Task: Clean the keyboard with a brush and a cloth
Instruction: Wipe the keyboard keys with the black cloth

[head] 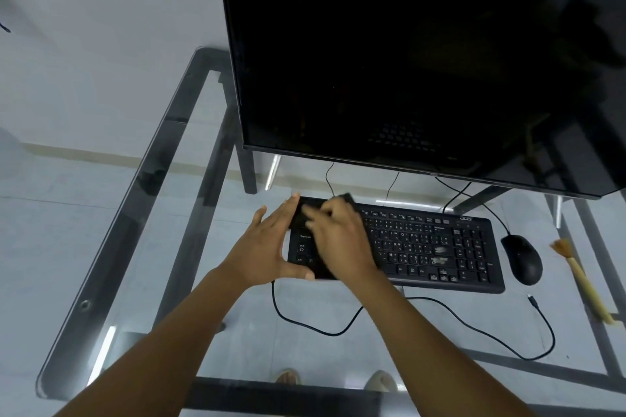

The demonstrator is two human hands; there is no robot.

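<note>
While the brush (581, 281) lies set aside far right of the right grip (333, 240), that grip presses a dark cloth (313, 210) on the keyboard (423, 244)'s left end; the spread left grip (267, 244) braces it; wiping looks barely begun.

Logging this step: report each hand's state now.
Left hand: open, fingers straight, bracing the keyboard's left end.
Right hand: holding a dark cloth on the keys.
</note>
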